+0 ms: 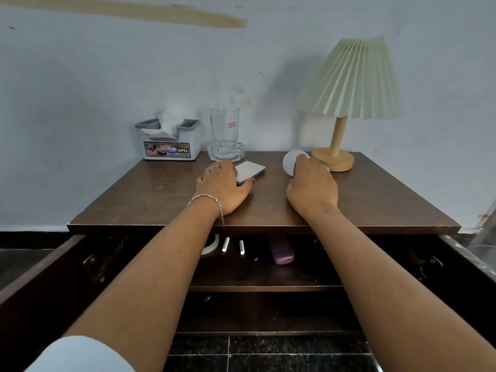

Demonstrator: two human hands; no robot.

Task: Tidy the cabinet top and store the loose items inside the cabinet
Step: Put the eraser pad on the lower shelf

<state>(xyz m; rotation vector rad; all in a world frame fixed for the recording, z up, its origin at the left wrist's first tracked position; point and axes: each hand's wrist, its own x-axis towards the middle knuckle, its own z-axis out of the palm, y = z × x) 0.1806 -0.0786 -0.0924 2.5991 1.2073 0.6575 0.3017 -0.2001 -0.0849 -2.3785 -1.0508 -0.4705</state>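
Nearest you, both doors of the cabinet (53, 277) stood open, and your bare forearms reached over them. On the shelf (268, 275) inside lay a tape roll (212, 245), two chalk sticks (226, 244), a dark pen (255, 259) and a purple case (280, 253), so part of the storing looked done. Above that, on the cabinet top (150, 194), your left hand (224, 187) lay over the near end of a white pad (251, 170). Its fingers were curled on the pad and the thumb was at its near edge, as if pinching it. Your right hand (312, 183) was curled round a white ball (291, 161) just beside the lamp's base; what that ball was could not be told. Those two seemed the last loose items, both not yet lifted clear of the top. Further back stood a glass (224, 130) in a clear dish (214, 154), a tissue box (171, 146) to its left and the lamp (351, 79) to the right, all against the wall. By my reading you were near the end. The pad and ball were left to go on the shelf, and the doors were left to close. Whether the glass should stay was unclear.
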